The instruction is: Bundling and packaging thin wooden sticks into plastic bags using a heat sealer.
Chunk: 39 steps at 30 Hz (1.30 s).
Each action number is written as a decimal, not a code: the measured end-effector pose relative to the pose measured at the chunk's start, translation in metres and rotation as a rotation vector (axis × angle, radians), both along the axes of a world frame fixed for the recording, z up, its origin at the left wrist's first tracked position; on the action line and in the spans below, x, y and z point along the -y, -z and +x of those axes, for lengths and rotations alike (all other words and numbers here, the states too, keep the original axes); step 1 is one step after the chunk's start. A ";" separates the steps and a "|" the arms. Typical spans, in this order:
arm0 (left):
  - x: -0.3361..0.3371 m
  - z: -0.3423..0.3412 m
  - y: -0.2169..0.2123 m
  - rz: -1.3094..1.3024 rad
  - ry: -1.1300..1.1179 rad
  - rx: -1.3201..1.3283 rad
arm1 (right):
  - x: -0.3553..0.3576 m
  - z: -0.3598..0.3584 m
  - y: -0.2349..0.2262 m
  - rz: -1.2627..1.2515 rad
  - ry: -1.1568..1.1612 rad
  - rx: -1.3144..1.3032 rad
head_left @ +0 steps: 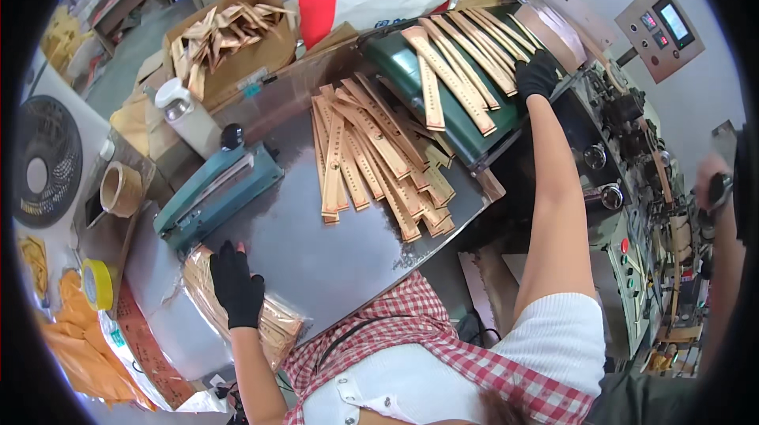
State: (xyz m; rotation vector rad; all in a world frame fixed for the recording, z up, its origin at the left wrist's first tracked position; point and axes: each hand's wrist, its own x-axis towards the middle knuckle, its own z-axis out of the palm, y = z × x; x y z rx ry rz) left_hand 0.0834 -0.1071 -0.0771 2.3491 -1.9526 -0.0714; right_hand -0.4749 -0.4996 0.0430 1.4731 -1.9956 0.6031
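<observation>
My left hand (pixel 237 287), in a black glove, lies flat with its fingers stretched out on a clear plastic bag (pixel 283 322) packed with narrow paper sleeves. My right hand (pixel 538 75), also gloved in black, reaches to the far right edge of a green conveyor belt (pixel 474 136). Its fingers look spread and rest beside the ends of the printed tan paper sleeves (pixel 452 69) that lie spread over the belt. No sleeve is clearly seen in its grasp. A loose heap of the same sleeves (pixel 379 148) covers part of the metal table between my hands.
A teal bag sealer (pixel 217 192) stands on the metal table (pixel 285 247), near a white bottle (pixel 186 113) and yellow tape roll (pixel 97 284). Behind is a cardboard box (pixel 229 69) of sleeves. Machinery (pixel 624 120) and a control panel (pixel 660 26) line the right; another person's hand (pixel 714 180) shows there.
</observation>
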 end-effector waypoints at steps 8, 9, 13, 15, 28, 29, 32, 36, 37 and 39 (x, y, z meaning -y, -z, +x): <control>0.025 -0.020 0.004 0.102 -0.087 0.085 | 0.051 -0.016 0.011 -0.050 -0.134 -0.027; 0.027 -0.020 0.006 0.108 -0.085 0.088 | 0.064 -0.017 0.013 0.048 -0.183 0.053; 0.029 -0.022 0.007 0.149 -0.120 0.124 | 0.100 -0.037 0.027 0.205 -0.116 -0.104; 0.028 -0.020 0.004 0.142 -0.124 0.106 | 0.101 -0.045 0.037 0.026 0.015 0.000; 0.088 -0.053 0.053 -0.236 0.023 -0.484 | -0.029 0.131 0.005 0.478 -0.659 -0.080; 0.101 -0.064 0.060 -0.280 0.046 -0.422 | -0.051 0.151 0.004 0.402 -0.818 -0.055; 0.156 -0.105 0.052 -0.327 -0.136 -1.225 | -0.119 0.224 -0.013 0.708 -1.001 0.006; 0.214 -0.151 0.027 -0.326 -0.337 -0.814 | -0.133 0.249 0.073 0.336 -1.004 0.010; 0.214 -0.154 0.033 -0.329 -0.350 -0.669 | -0.106 0.247 0.076 0.721 -0.766 0.294; 0.222 -0.159 0.049 -0.382 -0.338 -0.590 | -0.082 0.224 0.088 1.087 -0.486 0.553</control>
